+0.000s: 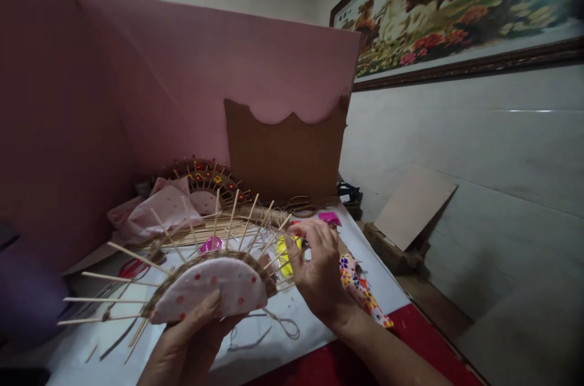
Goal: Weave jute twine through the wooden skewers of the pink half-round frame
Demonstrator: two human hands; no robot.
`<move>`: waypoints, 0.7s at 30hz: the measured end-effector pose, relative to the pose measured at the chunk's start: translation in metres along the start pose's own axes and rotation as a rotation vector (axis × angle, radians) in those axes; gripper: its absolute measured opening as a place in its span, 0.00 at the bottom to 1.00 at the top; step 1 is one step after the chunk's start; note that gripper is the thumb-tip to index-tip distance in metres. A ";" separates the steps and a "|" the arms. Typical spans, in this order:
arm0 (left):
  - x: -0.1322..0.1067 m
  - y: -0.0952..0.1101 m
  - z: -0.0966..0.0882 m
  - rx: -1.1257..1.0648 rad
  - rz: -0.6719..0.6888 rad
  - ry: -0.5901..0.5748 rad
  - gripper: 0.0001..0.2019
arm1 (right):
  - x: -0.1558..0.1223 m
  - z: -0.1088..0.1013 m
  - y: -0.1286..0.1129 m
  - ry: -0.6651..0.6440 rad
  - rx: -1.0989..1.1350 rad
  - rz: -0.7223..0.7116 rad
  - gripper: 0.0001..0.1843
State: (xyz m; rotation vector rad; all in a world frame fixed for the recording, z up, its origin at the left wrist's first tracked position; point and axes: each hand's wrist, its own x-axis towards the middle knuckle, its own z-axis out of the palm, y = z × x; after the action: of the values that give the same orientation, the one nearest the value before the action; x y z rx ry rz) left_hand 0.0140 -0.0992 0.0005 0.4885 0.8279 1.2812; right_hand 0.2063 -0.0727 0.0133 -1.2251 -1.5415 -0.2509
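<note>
Above the white tabletop (383,279), left hand (194,328) clamps the dotted half-disc (230,282), while right hand (317,267), grip indeterminable, partly blocks a yellow packet (283,257), with pink cloth (157,212) and decorated arch (207,178) behind.

The left hand (198,325) and right hand (317,267) are bare, like both forearms (387,343).

Can count two half-round pieces (210,288), at seven and nine o'clock; two bare hands (314,264), at five and seven; one yellow packet (285,259), at six; one framed picture (438,14), at two.
</note>
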 end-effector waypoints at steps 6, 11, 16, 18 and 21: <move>-0.002 -0.002 -0.005 0.013 -0.089 0.004 0.28 | -0.002 -0.002 -0.006 0.040 -0.048 -0.117 0.06; -0.006 -0.002 0.007 0.033 -0.098 0.028 0.29 | -0.005 0.000 -0.006 0.072 -0.059 -0.122 0.06; -0.004 -0.003 0.006 0.007 -0.106 0.051 0.29 | -0.003 -0.001 -0.005 0.050 -0.081 -0.140 0.06; -0.004 -0.003 0.004 -0.023 -0.091 0.064 0.29 | -0.003 -0.001 -0.005 0.045 -0.092 -0.148 0.06; -0.006 -0.002 0.004 -0.096 -0.038 0.081 0.29 | -0.004 -0.001 -0.006 0.056 -0.100 -0.167 0.05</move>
State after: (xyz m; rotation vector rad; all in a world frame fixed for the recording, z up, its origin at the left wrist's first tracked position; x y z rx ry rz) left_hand 0.0176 -0.1053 0.0034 0.3439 0.8353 1.3059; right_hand 0.2023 -0.0781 0.0133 -1.1579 -1.6004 -0.4728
